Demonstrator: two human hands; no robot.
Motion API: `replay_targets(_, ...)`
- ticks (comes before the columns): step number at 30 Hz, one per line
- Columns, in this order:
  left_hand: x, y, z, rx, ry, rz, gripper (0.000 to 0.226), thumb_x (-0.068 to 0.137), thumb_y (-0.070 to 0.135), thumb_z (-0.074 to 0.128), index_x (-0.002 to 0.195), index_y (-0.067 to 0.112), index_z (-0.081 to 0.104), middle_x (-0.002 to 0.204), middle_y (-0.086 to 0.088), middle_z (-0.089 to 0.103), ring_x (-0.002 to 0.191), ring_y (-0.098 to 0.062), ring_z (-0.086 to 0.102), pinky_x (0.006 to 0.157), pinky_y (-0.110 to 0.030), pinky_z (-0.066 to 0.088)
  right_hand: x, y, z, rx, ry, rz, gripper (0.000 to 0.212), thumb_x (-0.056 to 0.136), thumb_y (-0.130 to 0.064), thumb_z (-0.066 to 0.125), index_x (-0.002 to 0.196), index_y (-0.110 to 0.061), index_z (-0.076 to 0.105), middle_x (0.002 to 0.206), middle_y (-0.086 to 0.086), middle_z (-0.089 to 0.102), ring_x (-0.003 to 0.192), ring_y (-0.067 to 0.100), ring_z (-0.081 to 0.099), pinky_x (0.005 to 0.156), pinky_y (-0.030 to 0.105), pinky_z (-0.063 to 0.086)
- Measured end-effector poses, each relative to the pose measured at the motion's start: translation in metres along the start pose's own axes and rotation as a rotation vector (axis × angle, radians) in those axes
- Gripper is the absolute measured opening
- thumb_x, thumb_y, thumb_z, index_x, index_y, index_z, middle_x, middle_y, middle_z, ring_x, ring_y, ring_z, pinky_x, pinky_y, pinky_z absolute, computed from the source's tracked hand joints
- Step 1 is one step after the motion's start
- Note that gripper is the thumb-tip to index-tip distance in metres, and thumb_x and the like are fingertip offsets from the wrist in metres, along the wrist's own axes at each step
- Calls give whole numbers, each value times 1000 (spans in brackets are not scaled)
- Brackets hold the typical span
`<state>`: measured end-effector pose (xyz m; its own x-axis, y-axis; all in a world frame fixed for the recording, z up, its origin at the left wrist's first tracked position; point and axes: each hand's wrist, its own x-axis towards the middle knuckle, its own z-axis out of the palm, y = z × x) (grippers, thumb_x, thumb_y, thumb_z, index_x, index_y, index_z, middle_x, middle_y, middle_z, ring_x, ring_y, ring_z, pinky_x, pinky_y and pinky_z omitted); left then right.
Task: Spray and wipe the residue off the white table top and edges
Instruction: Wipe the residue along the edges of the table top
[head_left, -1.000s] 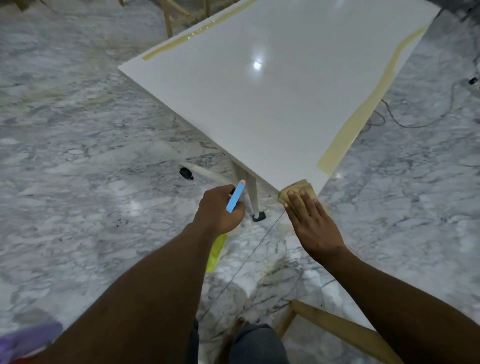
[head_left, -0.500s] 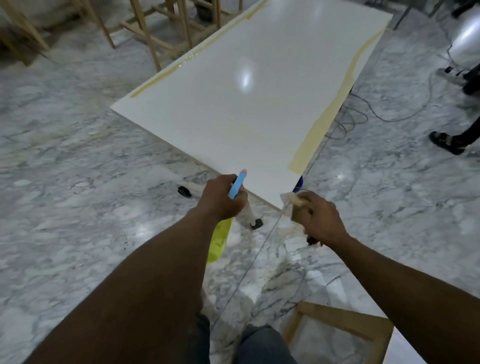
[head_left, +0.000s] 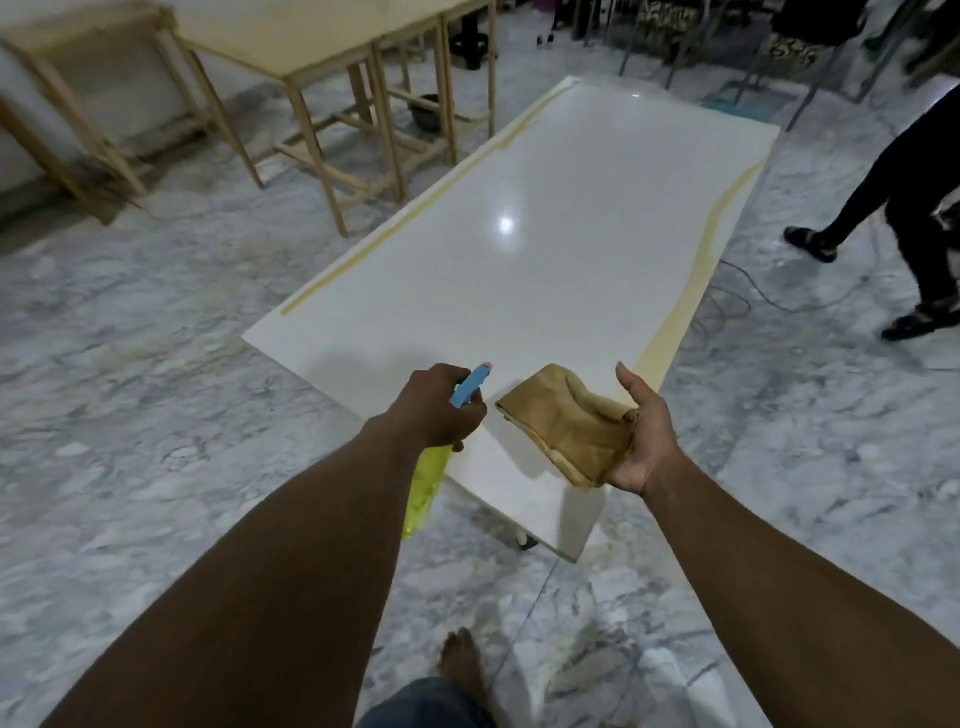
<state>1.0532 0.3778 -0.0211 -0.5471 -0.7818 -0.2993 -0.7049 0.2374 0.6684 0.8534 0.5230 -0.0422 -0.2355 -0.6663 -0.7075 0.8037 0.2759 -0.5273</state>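
Observation:
The white table top (head_left: 530, 270) stretches away from me, glossy, with yellowish residue strips along its left edge (head_left: 395, 234) and right edge (head_left: 691, 296). My left hand (head_left: 441, 408) grips a spray bottle (head_left: 431, 478) with a blue nozzle and yellow-green body, held over the table's near left side. My right hand (head_left: 641, 431) is turned palm up over the near right corner, holding a folded tan cloth (head_left: 563, 421) that lies across the palm above the surface.
Wooden frame tables (head_left: 332, 78) stand at the back left. A person in dark trousers and sandals (head_left: 893, 218) walks on the marble floor at the right, near a cable (head_left: 769, 296). My bare foot (head_left: 462, 665) shows below the table's near corner.
The view has lifted to show the whole table. My right hand left the near corner edge and rose palm up with the cloth; my left hand raised the bottle over the table.

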Motion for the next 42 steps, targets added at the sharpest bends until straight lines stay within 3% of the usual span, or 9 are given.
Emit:
replay_targets(4, 32, 9, -6, 47, -12, 9, 13, 96, 20, 61, 105, 17, 68, 94, -1, 69, 56, -17, 74, 59, -23, 63, 27, -33, 9, -60, -58, 69, 74, 71, -59, 75, 121, -5, 71, 124, 17, 68, 119, 35, 62, 105, 51, 43)
replay_targets(7, 53, 15, -10, 19, 16, -21, 15, 95, 21, 61, 106, 14, 69, 95, -3, 72, 61, -20, 77, 65, -27, 65, 47, -54, 13, -148, -30, 103, 74, 68, -52, 79, 125, -6, 68, 118, 15, 67, 109, 35, 64, 103, 49, 45)
replay_targets(10, 68, 18, -13, -51, 60, -70, 14, 94, 20, 62, 105, 15, 69, 93, -2, 72, 56, -18, 76, 58, -22, 61, 70, -78, 24, -232, -57, 137, 68, 69, -47, 79, 123, -6, 69, 110, 14, 69, 96, 34, 67, 93, 45, 51)
replay_targets(14, 83, 15, -11, -113, 174, -193, 8, 94, 19, 61, 98, 17, 68, 94, -2, 73, 45, -9, 71, 47, -13, 52, 112, -112, 57, -430, -115, 214, 58, 76, -43, 75, 120, -6, 70, 115, 16, 72, 98, 37, 70, 98, 48, 49)
replay_targets(20, 66, 23, 14, -298, 500, -469, 12, 91, 16, 62, 94, 7, 69, 83, -8, 72, 60, -27, 77, 63, -36, 67, 167, -136, 101, -825, -364, 383, 31, 84, -37, 67, 96, -10, 73, 83, 12, 75, 68, 30, 72, 69, 35, 57)
replay_targets(25, 14, 54, 68, -454, 718, -720, 13, 91, 16, 64, 94, 5, 69, 79, -8, 69, 56, -27, 76, 60, -34, 66, 176, -116, 103, -1179, -541, 604, 43, 78, -37, 73, 110, -8, 71, 96, 13, 71, 86, 33, 68, 84, 40, 53)
replay_targets(29, -30, 78, 112, -522, 921, -904, 10, 91, 15, 64, 91, 7, 70, 78, -9, 70, 55, -26, 76, 53, -26, 62, 162, -82, 105, -1400, -769, 686, 51, 86, -40, 60, 126, -7, 64, 115, 17, 64, 96, 33, 63, 88, 41, 51)
replay_targets(35, -70, 135, 204, -617, 1138, -1106, 11, 92, 17, 65, 91, 8, 70, 83, -14, 72, 57, -28, 76, 52, -27, 61, 114, -66, 55, -1519, -871, 775, 29, 84, -33, 65, 99, -9, 71, 84, 12, 74, 82, 31, 65, 78, 36, 52)
replay_targets(42, -54, 227, 295, -684, 1198, -1095, 13, 93, 19, 66, 89, 7, 68, 78, -10, 69, 55, -25, 76, 60, -34, 65, 101, -98, -14, -1416, -889, 838, 50, 82, -34, 64, 124, -7, 69, 118, 18, 70, 106, 36, 65, 102, 47, 47)
